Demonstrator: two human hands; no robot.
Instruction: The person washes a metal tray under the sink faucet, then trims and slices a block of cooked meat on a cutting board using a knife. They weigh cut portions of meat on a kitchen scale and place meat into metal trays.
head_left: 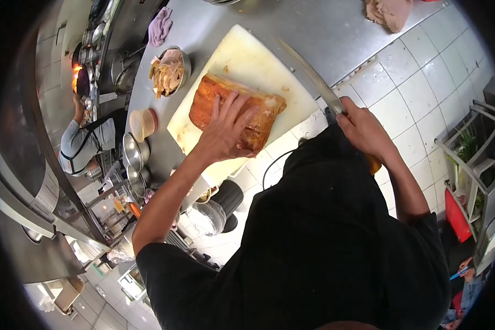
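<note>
2 hands apart: left hand (pixel 224 131) spread on meat (pixel 264 122); right hand (pixel 363 128) gripping knife (pixel 312 73) beyond board (pixel 241 52) edge.

No text, label, brand, number or sign can be read. Any marks on the pale sheet (pixel 47 190) at the left side are too faint and small to make out.
</note>
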